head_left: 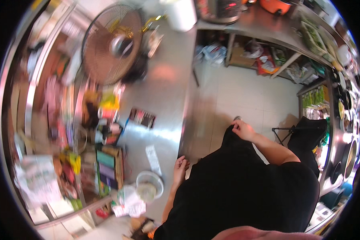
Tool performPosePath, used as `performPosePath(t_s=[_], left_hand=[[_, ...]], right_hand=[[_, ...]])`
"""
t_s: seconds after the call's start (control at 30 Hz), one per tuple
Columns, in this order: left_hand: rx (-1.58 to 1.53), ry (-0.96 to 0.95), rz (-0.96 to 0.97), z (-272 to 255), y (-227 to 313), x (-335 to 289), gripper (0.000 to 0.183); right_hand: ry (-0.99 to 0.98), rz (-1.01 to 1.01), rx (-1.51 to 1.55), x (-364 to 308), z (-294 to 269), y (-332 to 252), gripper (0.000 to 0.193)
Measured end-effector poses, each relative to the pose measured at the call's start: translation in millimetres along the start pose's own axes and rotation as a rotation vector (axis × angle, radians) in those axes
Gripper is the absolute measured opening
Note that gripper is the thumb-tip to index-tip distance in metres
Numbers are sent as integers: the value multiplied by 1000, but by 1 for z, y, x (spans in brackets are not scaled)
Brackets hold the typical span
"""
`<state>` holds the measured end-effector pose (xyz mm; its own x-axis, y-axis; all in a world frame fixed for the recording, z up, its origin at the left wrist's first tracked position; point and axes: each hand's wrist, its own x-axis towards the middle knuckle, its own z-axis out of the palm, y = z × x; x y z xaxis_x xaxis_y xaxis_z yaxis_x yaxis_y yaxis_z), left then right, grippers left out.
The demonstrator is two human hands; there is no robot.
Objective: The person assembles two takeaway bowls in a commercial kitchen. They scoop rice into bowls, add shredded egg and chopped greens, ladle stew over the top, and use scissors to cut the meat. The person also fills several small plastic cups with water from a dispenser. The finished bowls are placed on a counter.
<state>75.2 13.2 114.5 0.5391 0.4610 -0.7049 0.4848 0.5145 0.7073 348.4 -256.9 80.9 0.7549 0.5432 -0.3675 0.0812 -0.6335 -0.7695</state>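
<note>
Beside the steel counter [170, 90], worn black clothing [244, 180] was pinched by the right hand [242, 130], apparently to hold it outward; the left hand [181, 167] was curled, contents indeterminable. A fan [120, 46] was stationed on the counter, presumably for airflow.

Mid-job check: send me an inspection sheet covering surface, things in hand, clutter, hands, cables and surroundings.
Surface: steel counter, shiny, with glare.
Things in hand: none clear; black clothing is nearest the right hand.
Clutter: fan, dark card, white strip and tub on the counter.
Hands: left hand beside the counter edge; both hands' fingers curled, grip unclear.
Cables: nothing seen; left side blurred.
Surroundings: tiled floor; bags below the far counter.
</note>
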Motion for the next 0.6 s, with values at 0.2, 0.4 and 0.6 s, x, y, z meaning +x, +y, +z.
performPosePath(t_s=[0.2, 0.4, 0.6], left_hand=[[160, -230, 142, 170, 106, 98, 29], [318, -575, 456, 381, 243, 173, 31], [226, -800, 1025, 560, 458, 212, 29]], right_hand=[[-7, 127, 12, 46, -112, 55, 32], [259, 107, 92, 68, -242, 79, 31], [497, 267, 239, 97, -309, 111, 28]])
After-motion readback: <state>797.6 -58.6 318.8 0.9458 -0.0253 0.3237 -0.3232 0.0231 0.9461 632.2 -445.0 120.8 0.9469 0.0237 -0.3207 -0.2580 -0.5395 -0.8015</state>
